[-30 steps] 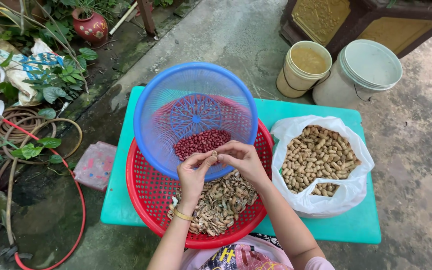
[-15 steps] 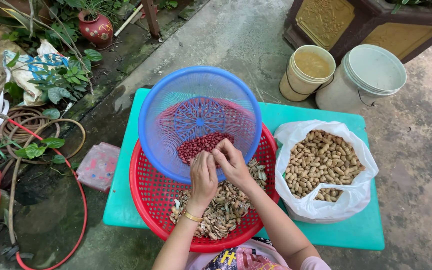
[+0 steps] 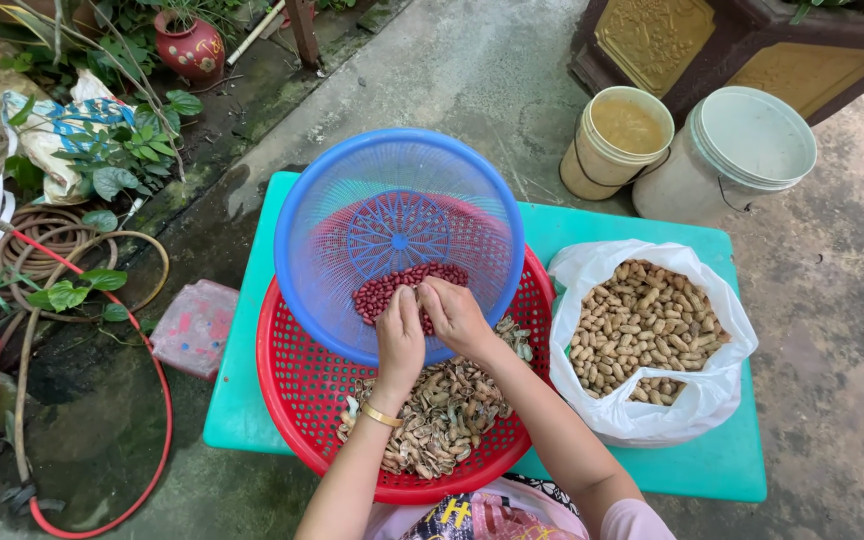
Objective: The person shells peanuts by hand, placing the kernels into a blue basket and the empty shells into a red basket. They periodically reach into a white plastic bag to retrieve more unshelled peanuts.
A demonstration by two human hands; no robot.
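- Head view: left hand [image 3: 399, 335] and right hand [image 3: 455, 312] meet over the near rim of the blue basket [image 3: 322, 210], fingertips pinched together on something small; too small to tell what, likely a peanot pod.
- Both hands have fingers curled shut, thumbs pressed to forefingers. Gold bracelet [image 3: 382, 415] on the left wrist.
- Blue basket: one, tilted, resting inside the red basket [image 3: 297, 400]; holds a small pile of red shelled peanuts [image 3: 392, 285] just ahead of the fingertips.
- Red basket: one, flat on the teal table [image 3: 732, 470]; holds a heap of empty shells [image 3: 442, 420] under the forearms.
- White plastic bag [image 3: 642, 420]: one, open, on the table right of the red basket, touching it; full of unshelled peanuts [image 3: 642, 320].
- Two buckets on the concrete beyond the table: tan one [image 3: 617, 145] with brownish liquid, white one [image 3: 742, 150] with a lid on.
- Left of the table: pink box [image 3: 192, 325], coiled hoses [image 3: 72, 260], red hose loop [image 3: 152, 440], red pot [image 3: 190, 45], plants.
- Nothing blocks the hands; forearms cover part of the shells.
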